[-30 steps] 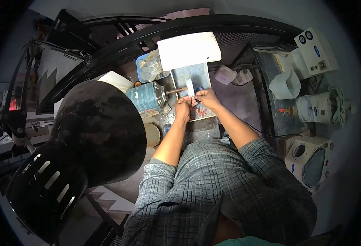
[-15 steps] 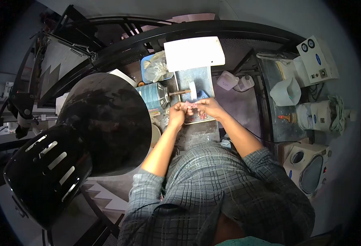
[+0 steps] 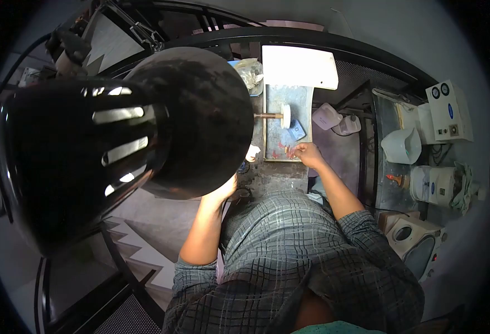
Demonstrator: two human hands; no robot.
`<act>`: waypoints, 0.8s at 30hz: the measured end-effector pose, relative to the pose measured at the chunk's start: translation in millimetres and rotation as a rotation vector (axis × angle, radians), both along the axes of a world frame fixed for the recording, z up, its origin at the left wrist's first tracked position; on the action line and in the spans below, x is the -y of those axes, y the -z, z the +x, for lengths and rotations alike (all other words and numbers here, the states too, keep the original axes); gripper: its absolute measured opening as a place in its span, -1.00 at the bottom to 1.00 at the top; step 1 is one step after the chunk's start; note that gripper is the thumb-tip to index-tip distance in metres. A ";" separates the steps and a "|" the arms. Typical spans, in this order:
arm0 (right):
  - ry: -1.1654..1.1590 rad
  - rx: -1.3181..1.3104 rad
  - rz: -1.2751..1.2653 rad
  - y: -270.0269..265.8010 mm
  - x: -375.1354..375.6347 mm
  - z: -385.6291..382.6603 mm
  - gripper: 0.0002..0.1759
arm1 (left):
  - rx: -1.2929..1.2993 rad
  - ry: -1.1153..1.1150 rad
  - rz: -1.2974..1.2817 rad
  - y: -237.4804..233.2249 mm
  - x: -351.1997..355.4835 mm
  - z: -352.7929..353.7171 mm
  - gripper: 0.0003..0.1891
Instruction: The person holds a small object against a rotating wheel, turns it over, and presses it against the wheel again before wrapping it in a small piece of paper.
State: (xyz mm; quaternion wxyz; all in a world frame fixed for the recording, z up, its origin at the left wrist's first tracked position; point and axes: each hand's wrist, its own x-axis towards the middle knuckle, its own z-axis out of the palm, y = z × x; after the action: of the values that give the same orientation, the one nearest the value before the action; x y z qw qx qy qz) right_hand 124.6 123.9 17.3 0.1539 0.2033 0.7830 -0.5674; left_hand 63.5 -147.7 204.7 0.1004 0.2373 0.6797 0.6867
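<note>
My right hand (image 3: 308, 155) is at the front right corner of a shallow metal tray (image 3: 275, 96). Its thumb and fingers are pinched together beside small red and pink pieces (image 3: 283, 149); what they hold, if anything, is too small to make out. A blue block (image 3: 297, 129) lies in the tray just beyond that hand. Left of the block, a white polishing wheel (image 3: 285, 116) sits on a horizontal shaft (image 3: 268, 116). My left hand (image 3: 226, 190) is at the lower edge of a black lamp shade (image 3: 200, 122), which hides its fingers.
The big lamp shade blocks the left side. A white panel (image 3: 300, 67) stands behind the tray, near a bagged bundle (image 3: 250, 73). Plastic jugs (image 3: 327, 116) stand to the right. Farther right are a pale pitcher (image 3: 401, 146) and a machine with gauges (image 3: 448, 114).
My hands, earlier together over a small pink piece, have separated. The right is down at the tray's corner; the left is back beside the lamp. The shade now covers the blue motor.
</note>
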 end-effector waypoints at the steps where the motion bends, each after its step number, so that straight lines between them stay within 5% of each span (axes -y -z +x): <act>1: 0.000 0.017 0.047 -9.1 1.6 0.4 -0.86 | 0.048 -0.042 -0.030 -1.0 0.9 2.3 -0.84; 6: -0.001 0.036 0.085 -33.4 7.0 1.3 -0.86 | 0.122 -0.057 -0.050 -30.2 0.2 10.6 -0.81; 18: -0.010 0.018 0.167 -8.3 1.9 4.8 -0.84 | 0.141 -0.119 -0.045 4.8 22.3 18.2 -0.83; 24: 0.004 0.002 0.175 -9.3 3.3 6.5 -0.84 | -0.136 -0.230 -0.222 13.8 32.8 22.8 -0.87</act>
State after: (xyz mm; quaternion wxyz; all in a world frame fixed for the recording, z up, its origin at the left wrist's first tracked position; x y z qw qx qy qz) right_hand 131.1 120.6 26.6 0.1352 0.2181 0.8291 -0.4967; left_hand 86.3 -180.5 190.9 0.0003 0.1915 0.7793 0.5967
